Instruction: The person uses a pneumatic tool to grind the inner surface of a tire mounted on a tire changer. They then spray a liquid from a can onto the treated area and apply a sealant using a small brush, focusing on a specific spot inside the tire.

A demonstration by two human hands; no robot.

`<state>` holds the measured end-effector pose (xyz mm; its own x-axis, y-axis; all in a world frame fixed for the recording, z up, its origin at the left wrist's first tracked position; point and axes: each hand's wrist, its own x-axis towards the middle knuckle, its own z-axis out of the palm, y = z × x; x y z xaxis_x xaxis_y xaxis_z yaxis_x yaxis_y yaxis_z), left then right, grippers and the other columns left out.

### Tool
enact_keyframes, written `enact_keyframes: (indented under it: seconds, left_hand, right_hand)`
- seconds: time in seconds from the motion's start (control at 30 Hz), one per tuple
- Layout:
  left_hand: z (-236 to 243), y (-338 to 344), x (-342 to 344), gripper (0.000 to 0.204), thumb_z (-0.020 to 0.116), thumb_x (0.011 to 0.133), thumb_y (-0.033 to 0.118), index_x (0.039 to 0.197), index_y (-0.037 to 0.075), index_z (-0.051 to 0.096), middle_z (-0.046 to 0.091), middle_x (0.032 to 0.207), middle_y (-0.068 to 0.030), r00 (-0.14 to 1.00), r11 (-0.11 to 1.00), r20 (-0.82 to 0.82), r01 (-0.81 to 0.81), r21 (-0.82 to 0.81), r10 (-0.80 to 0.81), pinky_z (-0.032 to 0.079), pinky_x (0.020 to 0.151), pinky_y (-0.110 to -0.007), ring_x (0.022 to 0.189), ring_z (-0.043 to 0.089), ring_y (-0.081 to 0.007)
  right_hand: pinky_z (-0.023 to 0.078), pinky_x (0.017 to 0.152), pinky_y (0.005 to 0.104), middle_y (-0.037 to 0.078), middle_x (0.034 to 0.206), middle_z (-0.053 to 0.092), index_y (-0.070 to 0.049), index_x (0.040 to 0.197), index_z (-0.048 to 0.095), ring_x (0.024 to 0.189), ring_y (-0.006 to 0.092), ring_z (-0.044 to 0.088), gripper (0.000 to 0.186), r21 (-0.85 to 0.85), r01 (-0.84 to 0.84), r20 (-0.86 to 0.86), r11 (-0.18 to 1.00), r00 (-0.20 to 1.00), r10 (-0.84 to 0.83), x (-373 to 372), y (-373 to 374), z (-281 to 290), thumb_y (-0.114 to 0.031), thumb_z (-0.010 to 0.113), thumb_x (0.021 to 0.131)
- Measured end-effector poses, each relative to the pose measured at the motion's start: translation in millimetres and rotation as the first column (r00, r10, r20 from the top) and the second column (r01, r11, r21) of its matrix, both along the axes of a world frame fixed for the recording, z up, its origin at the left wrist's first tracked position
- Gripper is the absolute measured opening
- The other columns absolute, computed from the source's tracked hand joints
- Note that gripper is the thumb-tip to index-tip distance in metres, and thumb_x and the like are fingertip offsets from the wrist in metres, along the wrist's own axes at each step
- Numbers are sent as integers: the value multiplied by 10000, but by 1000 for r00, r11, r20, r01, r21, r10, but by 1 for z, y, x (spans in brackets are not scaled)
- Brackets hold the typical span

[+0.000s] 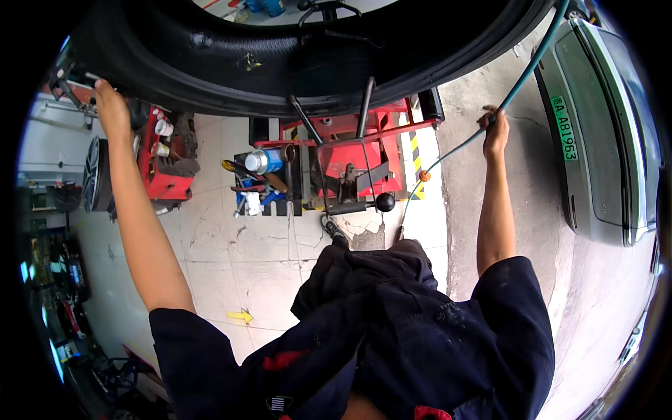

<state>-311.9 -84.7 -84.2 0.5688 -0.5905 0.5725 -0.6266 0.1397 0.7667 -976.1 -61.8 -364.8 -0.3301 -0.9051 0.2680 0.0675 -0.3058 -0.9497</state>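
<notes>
A large black tyre [273,77] stands across the top of the head view, its inner wall and rim edge showing. At the upper right my right hand [495,130] is closed around a teal hose [525,73]. The hose runs from the top right corner down through an orange knob [425,176] towards my feet. My left hand [113,110] is raised at the far left, below the tyre's edge. Beside its fingertips is a dark tool [64,89] with a metal tip; its full shape is unclear. Whether those fingers grip it cannot be made out.
Beneath the tyre stands a red machine [357,157] with metal rods and a black ball knob [385,202]. A tray [287,199] of cans and hand tools adjoins it. Left are a red cart [164,183] and wheel [98,175]. A silver car [595,133] is parked right.
</notes>
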Motion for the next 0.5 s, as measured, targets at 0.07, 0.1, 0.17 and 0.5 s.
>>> enact_keyframes:
  seconds: [0.07, 0.1, 0.17, 0.5]
  left_hand:
    - [-49, 46, -74, 550, 262, 996, 376, 1216, -61, 512, 574, 1199, -197, 954, 984, -241, 167, -57, -176, 395, 965, -377, 1115, 547, -271]
    - [-90, 82, -94, 452, 293, 1007, 307, 1177, -41, 525, 594, 1139, -160, 941, 982, -292, 135, -131, -169, 432, 916, -363, 1050, 568, -206]
    - [-181, 184, -159, 367, 365, 991, 284, 1059, -30, 541, 612, 1096, -150, 938, 984, -337, -130, -120, 83, 466, 858, -390, 1013, 586, -234]
    - [-327, 665, -511, 187, 479, 900, 171, 983, 34, 576, 640, 835, -72, 503, 718, -634, 36, 695, 588, 473, 528, -272, 643, 619, -158]
  right_hand:
    - [407, 610, 286, 58, 631, 554, 10, 774, 627, 640, 139, 520, 326, 400, 54, -338, 915, 936, 93, -47, 76, -87, -299, 641, 875]
    - [432, 644, 308, 90, 645, 575, 16, 812, 625, 670, 146, 538, 315, 565, 23, -529, 825, 777, 341, -71, 119, -120, -293, 668, 856]
    - [449, 689, 324, 112, 697, 601, 31, 854, 613, 694, 161, 555, 346, 631, 97, -555, 770, 750, 360, -133, 203, -162, -312, 621, 896]
    - [499, 681, 379, 56, 658, 542, -70, 740, 551, 597, 183, 543, 480, 691, 241, -170, 681, 971, -170, -517, 458, -91, -492, 453, 944]
